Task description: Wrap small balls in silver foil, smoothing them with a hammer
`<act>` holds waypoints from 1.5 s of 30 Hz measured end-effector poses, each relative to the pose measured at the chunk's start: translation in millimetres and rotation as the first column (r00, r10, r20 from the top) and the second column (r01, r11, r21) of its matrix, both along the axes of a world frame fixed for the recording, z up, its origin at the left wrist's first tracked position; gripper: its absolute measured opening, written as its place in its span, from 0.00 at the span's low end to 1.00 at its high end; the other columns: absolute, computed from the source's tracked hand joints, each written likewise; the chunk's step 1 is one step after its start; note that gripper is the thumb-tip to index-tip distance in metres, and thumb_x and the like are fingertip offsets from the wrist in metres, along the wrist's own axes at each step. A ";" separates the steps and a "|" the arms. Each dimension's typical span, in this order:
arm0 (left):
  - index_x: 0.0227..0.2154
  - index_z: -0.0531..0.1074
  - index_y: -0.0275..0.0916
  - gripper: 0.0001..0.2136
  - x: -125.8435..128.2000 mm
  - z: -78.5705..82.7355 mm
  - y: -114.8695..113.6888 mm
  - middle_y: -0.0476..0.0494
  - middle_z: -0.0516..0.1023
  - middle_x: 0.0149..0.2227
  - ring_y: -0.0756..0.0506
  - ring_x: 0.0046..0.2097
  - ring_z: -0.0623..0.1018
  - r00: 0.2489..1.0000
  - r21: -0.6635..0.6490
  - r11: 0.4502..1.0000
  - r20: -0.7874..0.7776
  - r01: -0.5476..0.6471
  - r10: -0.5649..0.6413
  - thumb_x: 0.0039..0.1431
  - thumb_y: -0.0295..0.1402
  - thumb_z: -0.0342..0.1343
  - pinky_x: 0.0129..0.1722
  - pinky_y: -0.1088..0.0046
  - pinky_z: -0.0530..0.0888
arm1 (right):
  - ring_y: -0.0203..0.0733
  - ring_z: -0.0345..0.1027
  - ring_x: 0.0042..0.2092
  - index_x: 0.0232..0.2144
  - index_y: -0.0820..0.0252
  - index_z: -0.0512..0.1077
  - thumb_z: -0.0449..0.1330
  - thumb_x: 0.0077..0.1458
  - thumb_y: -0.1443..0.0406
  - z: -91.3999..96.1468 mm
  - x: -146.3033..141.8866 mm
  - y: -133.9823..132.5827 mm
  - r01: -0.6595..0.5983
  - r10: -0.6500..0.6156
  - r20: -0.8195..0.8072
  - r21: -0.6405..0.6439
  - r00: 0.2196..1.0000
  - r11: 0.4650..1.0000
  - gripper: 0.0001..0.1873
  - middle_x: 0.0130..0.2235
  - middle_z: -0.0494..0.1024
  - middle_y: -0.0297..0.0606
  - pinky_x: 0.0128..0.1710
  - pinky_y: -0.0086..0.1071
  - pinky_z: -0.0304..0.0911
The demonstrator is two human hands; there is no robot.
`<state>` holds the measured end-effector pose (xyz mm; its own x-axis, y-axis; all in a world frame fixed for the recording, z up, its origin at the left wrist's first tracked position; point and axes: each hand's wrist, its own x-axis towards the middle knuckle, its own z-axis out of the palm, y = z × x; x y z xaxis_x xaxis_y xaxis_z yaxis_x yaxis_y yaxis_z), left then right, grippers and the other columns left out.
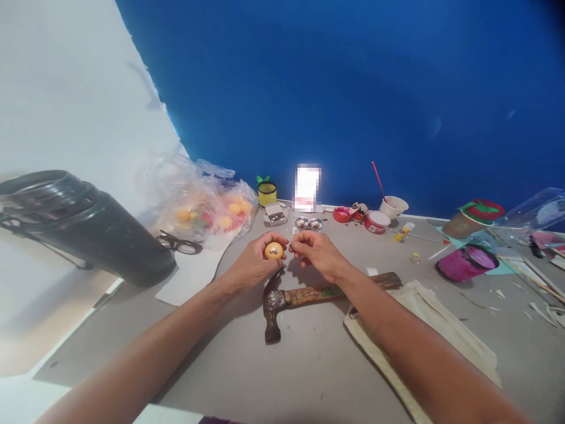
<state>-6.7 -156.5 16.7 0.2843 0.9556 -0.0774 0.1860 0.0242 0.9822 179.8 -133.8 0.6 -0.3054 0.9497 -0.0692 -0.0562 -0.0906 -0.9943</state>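
Note:
My left hand [256, 262] is closed around a small orange ball [273, 251] that carries a shiny silver spot on its front. Close beside it, my right hand [318, 253] has its fingertips pinched together next to the ball; what they pinch is too small to make out. Both hands hover above a grey table [309, 365]. Just below them lies a hammer [309, 296] with a worn wooden handle, its metal head pointing toward me. Two shiny silver balls [308, 224] rest on the table beyond my hands.
A black container [83, 227] lies on its side at the left, with glasses [179, 242] and a plastic bag of coloured balls [207, 212] behind. A cloth bag [424, 330] lies under my right forearm. Cups, paint pots and craft scraps crowd the right; a blue wall stands behind.

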 end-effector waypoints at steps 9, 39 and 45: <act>0.47 0.74 0.39 0.19 -5.1 -14.6 -8.1 0.46 0.80 0.40 0.47 0.38 0.79 0.996 0.073 0.997 0.086 -0.030 0.024 0.52 0.35 0.65 0.36 0.72 0.76 | 0.30 0.65 0.27 0.29 0.62 0.77 0.77 0.38 0.54 7.3 -4.2 -7.5 -0.073 0.047 -0.174 -0.147 0.984 0.986 0.21 0.28 0.76 0.33 0.23 0.24 0.60; 0.41 0.74 0.39 0.13 -0.8 -15.5 -16.7 0.48 0.80 0.36 0.47 0.36 0.78 0.985 0.137 0.976 0.005 -0.170 0.171 0.50 0.32 0.64 0.35 0.72 0.75 | 0.28 0.63 0.23 0.28 0.61 0.79 0.78 0.38 0.57 2.1 -4.4 -7.9 -0.081 0.057 -0.110 -0.226 0.992 0.971 0.18 0.26 0.79 0.33 0.23 0.24 0.56; 0.40 0.73 0.39 0.14 1.6 -16.7 -18.4 0.48 0.80 0.35 0.46 0.35 0.79 0.981 0.090 0.977 0.041 -0.195 0.192 0.49 0.32 0.65 0.33 0.72 0.75 | 0.28 0.63 0.22 0.27 0.62 0.79 0.78 0.36 0.57 4.4 -6.9 -9.3 -0.068 0.045 -0.112 -0.205 0.993 0.977 0.19 0.23 0.76 0.31 0.22 0.24 0.61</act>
